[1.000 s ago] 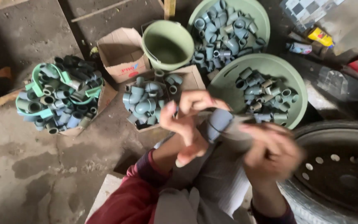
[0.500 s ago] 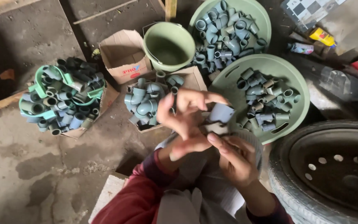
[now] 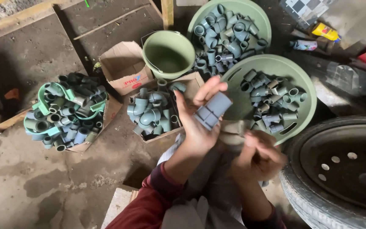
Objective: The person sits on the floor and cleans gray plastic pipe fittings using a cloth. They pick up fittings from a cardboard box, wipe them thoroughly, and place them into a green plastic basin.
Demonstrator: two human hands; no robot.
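Observation:
My left hand (image 3: 198, 123) is raised with its palm toward me and holds a grey plastic pipe coupling (image 3: 212, 110) between thumb and fingers. My right hand (image 3: 260, 154) sits lower and to the right, fingers curled around a grey-brown rag (image 3: 234, 133) that lies over my lap. The coupling hangs above the edge of a cardboard box of grey pipe elbows (image 3: 151, 111).
A green tub (image 3: 306, 91) holds several grey fittings (image 3: 272, 104); another full tub (image 3: 227, 27) stands behind it. An empty green bucket (image 3: 168, 53), an empty cardboard box (image 3: 123, 65), a green basket of fittings (image 3: 64, 111) and a tyre (image 3: 339, 169) surround me.
My left hand lifted the coupling and turned it upright. My right hand drew away from it, down and to the right with the rag. The view shifted slightly.

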